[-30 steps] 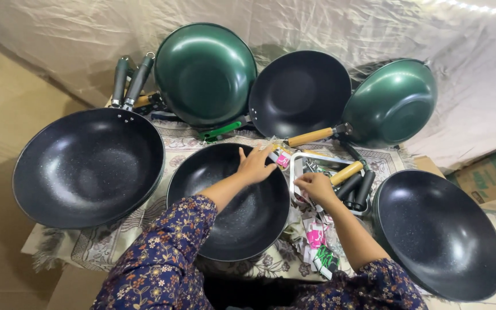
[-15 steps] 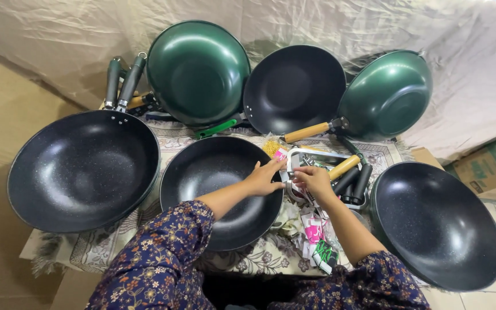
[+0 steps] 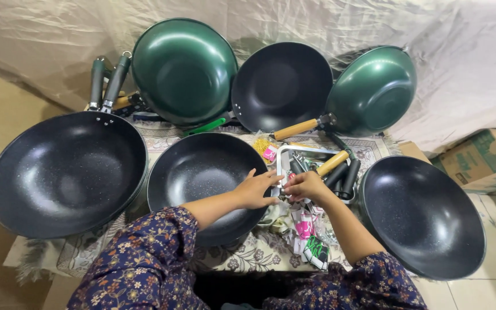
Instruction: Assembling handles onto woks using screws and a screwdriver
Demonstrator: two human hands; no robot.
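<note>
Both hands meet at the right rim of the middle black wok, which sits on the patterned cloth covering the low table. The left hand lies over that rim, fingers loosely curved and together, its fingertips reaching toward a white tray of loose pan handles (dark grips and one wooden one). The right hand is just beside it, touching or nearly so, fingers curled down over something small at the tray's near edge; whether it pinches anything I cannot tell. Small pink and green packets lie scattered near the right forearm. A large black wok sits at the left, another at the right. Propped against the far sheet are two green woks with a black one between them. A cardboard box stands far right.
</note>
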